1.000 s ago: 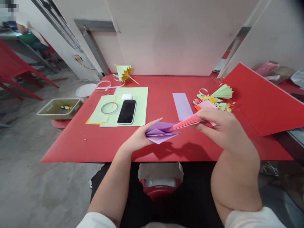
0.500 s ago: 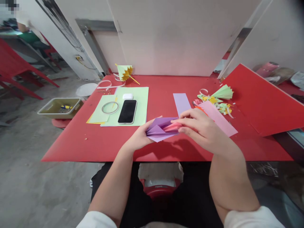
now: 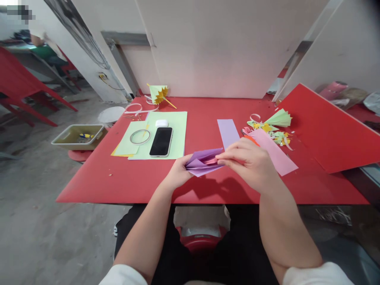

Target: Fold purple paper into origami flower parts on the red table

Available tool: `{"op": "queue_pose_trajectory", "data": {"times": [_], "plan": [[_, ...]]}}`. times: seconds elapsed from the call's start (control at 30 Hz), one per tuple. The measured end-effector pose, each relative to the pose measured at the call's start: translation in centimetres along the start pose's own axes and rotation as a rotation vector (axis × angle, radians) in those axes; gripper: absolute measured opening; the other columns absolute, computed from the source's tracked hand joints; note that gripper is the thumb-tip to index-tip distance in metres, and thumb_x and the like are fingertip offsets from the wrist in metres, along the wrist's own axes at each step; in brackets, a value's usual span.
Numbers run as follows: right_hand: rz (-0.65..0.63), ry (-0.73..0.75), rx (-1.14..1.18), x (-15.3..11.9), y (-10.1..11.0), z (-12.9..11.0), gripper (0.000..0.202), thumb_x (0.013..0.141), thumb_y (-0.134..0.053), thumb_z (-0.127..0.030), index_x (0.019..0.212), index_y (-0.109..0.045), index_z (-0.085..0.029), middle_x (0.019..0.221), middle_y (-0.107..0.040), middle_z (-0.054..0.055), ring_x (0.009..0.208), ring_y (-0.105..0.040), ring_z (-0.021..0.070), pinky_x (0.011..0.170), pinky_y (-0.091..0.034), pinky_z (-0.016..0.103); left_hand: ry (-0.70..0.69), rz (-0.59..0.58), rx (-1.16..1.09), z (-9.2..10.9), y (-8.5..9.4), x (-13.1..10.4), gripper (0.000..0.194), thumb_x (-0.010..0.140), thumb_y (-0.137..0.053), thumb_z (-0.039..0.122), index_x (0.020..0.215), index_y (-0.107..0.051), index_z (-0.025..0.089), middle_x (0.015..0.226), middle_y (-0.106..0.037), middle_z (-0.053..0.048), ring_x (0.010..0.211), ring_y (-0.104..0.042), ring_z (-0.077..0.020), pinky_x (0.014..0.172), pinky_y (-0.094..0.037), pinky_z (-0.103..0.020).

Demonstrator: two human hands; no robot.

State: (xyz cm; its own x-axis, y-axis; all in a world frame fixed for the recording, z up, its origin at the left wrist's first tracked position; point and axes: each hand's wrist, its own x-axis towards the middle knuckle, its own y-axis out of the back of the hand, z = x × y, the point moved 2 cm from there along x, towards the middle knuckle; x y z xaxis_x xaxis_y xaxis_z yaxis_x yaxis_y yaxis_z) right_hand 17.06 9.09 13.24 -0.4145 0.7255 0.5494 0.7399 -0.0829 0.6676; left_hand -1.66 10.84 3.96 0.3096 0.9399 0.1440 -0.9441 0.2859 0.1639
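Note:
Above the front part of the red table (image 3: pixel 142 186), my left hand (image 3: pixel 179 172) grips the left end of a folded purple paper (image 3: pixel 202 161). My right hand (image 3: pixel 246 160) pinches a folded pink paper (image 3: pixel 211 161), which lies partly inside the purple folds. The rest of the pink paper is hidden by the purple paper and my fingers. Just behind my right hand lies a flat lilac strip (image 3: pixel 228 132). A flat pink sheet (image 3: pixel 276 152) lies to its right.
Green sheets (image 3: pixel 178 134) at the left bear a black phone (image 3: pixel 161 141), a white case (image 3: pixel 162 123) and a tape ring (image 3: pixel 139 137). A paper umbrella (image 3: pixel 158 95) stands behind. Paper scraps (image 3: pixel 280 137) and a tilted red board (image 3: pixel 332 130) are at the right.
The purple folds are pressed closer together, and less of the pink paper shows. My right fingers have closed more tightly on it. The view has shifted slightly.

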Motion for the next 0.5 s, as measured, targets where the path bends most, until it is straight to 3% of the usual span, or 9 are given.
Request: {"op": "queue_pose_trajectory", "data": {"times": [0.13,0.37,0.5], "plan": [[-0.079,-0.013,0.053,-0.2,0.0,-0.1,0.013,0.083,-0.057,-0.020,0.087,-0.069,-0.023,0.077,-0.068,0.001,0.075,-0.057,0.0153,0.065,-0.048,0.028,0.025,-0.004,0.022,-0.9,0.2,0.0,0.026,0.073,-0.067,0.027,0.096,-0.070,0.018,0.096,-0.070,-0.006,0.085,-0.065,-0.0221,0.077,-0.050,-0.034],[-0.179,-0.001,0.053,-0.3,0.0,0.0,0.019,0.085,-0.053,-0.016,0.092,-0.069,-0.021,0.080,-0.067,0.003,0.078,-0.058,0.0152,0.067,-0.049,0.028,-0.041,-0.005,0.069,-1.2,0.3,0.0,0.019,0.074,-0.065,0.027,0.090,-0.071,0.018,0.088,-0.069,-0.006,0.078,-0.063,-0.0197,0.072,-0.049,-0.032],[-0.058,-0.006,0.072,-0.5,1.1,0.1,0.017,0.084,-0.055,-0.020,0.094,-0.068,-0.023,0.080,-0.068,0.002,0.076,-0.059,0.0152,0.068,-0.050,0.030,-0.205,0.006,0.113,-0.3,0.8,0.1,0.017,0.075,-0.064,0.029,0.087,-0.072,0.020,0.084,-0.070,-0.007,0.093,-0.059,-0.0233,0.085,-0.046,-0.039]]}}
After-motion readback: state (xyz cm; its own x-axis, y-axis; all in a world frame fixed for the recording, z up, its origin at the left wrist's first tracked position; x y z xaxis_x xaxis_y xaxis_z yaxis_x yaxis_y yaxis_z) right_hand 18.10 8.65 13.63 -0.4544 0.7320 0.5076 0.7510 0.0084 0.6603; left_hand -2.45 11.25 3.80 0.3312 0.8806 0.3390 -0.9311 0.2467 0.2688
